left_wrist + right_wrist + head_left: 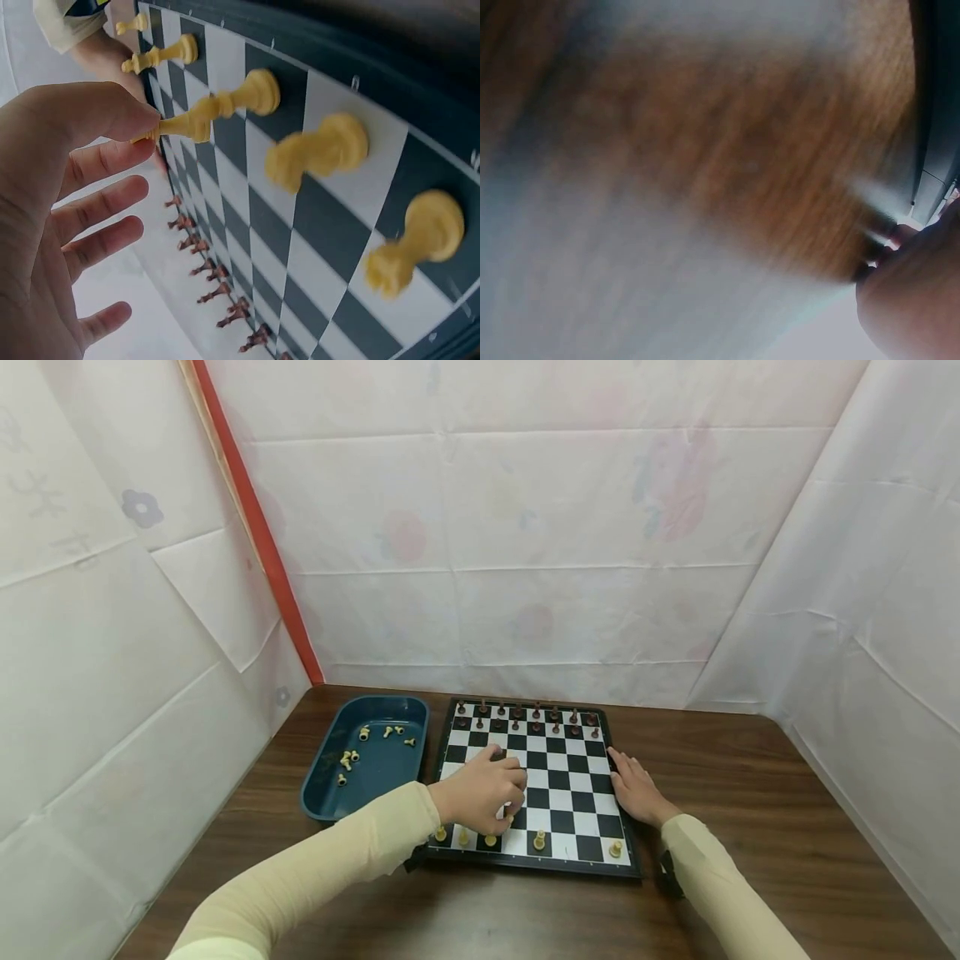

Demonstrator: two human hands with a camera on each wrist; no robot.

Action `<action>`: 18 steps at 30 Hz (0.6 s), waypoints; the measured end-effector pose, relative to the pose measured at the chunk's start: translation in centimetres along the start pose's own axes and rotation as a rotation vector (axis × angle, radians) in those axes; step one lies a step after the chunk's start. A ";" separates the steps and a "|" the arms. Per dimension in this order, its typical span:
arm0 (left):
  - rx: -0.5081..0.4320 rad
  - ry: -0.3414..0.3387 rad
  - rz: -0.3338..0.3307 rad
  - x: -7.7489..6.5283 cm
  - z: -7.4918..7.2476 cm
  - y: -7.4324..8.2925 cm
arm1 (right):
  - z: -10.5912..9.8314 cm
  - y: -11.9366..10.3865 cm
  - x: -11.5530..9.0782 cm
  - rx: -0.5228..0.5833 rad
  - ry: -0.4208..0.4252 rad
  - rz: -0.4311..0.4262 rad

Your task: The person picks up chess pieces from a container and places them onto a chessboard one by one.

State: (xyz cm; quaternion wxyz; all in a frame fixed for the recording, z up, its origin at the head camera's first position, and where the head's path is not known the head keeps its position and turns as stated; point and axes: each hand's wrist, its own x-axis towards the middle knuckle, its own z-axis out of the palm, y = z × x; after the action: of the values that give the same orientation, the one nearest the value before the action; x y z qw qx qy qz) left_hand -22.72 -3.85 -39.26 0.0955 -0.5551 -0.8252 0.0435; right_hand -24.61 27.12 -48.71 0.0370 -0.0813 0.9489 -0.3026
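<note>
My left hand [483,791] is over the near left part of a chessboard [558,821]. Between thumb and index finger it pinches a pale yellow chess piece [184,127], its other fingers spread apart. Along the board's near edge stand a yellow rook [420,236], a knight [319,152], a bishop [247,96], a taller yellow piece [161,55] and another yellow piece [616,849] at the right corner. With fingers extended, my right hand [637,789] rests at the board's right edge. The right wrist view is mostly blurred.
Left of the board lies a blue tray [313,789] with several yellow pieces [355,756] lying in it. Dark reddish-brown pieces [517,713] stand in two rows at the board's far side. White sheeting [487,610] walls in the wooden table [720,752].
</note>
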 end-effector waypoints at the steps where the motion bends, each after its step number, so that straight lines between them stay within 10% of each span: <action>1: -0.003 -0.005 0.000 0.1 0.2 0.1 | 0.0 0.0 0.0 -0.002 0.000 -0.001; 18: -0.045 0.004 0.035 0.8 1.9 1.2 | -0.2 0.1 0.2 -0.009 -0.001 0.005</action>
State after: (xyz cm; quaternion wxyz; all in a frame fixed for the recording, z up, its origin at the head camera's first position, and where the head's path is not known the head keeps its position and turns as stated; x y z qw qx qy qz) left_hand -22.29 -2.55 -41.23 0.0837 -0.5714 -0.8160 0.0254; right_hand -24.81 27.29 -48.63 0.0376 -0.0792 0.9505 -0.2980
